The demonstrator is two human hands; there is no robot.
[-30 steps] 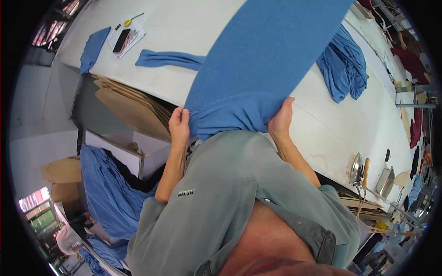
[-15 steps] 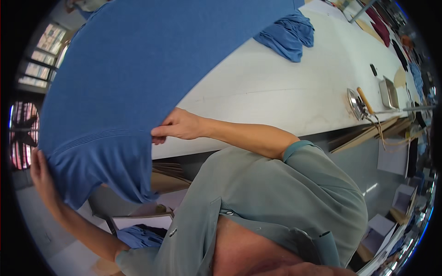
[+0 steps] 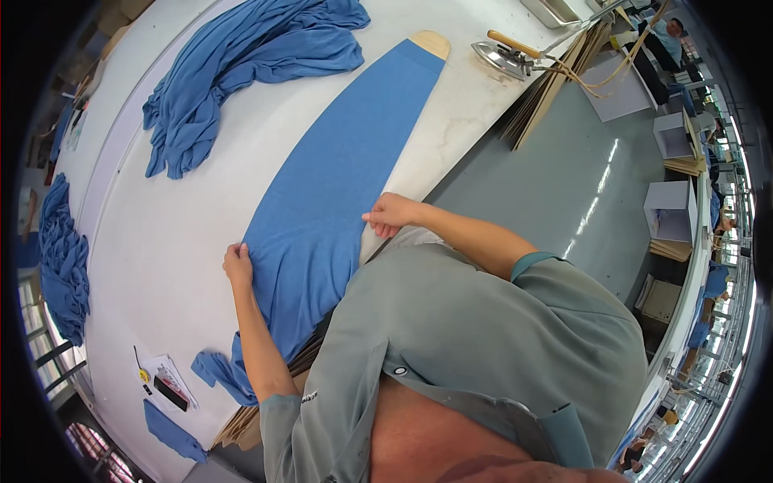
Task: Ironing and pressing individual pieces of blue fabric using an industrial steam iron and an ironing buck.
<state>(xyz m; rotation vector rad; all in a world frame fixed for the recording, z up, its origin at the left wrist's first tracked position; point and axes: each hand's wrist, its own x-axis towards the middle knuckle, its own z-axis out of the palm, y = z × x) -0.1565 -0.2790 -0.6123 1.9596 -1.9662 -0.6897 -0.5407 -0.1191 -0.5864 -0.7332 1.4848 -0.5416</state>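
A blue knit garment [image 3: 336, 153] lies on the white table, drawn smooth over a long flat board whose pale rounded tip [image 3: 433, 42] sticks out at the far end. Toward me its cloth falls into loose folds by the table's near edge. On the garment's left edge, my left hand [image 3: 238, 264] is closed, fingers pinching the cloth. Opposite it, my right hand [image 3: 394, 213] is closed at the right edge, thumb and forefinger gripping the fabric there.
Heaped blue garments lie on the table [image 3: 145, 266]: one pile [image 3: 241, 76] at the back, another [image 3: 64, 258] far left. An iron [image 3: 503, 58] with a wooden handle and cord rests at the far right. A phone [image 3: 171, 394] lies on papers at lower left. Boards [image 3: 555, 84] are stacked under the table.
The garment, raised close to me before, now lies on the table over the board, whose tip shows. Both hands have moved to its sides, and my view has turned right.
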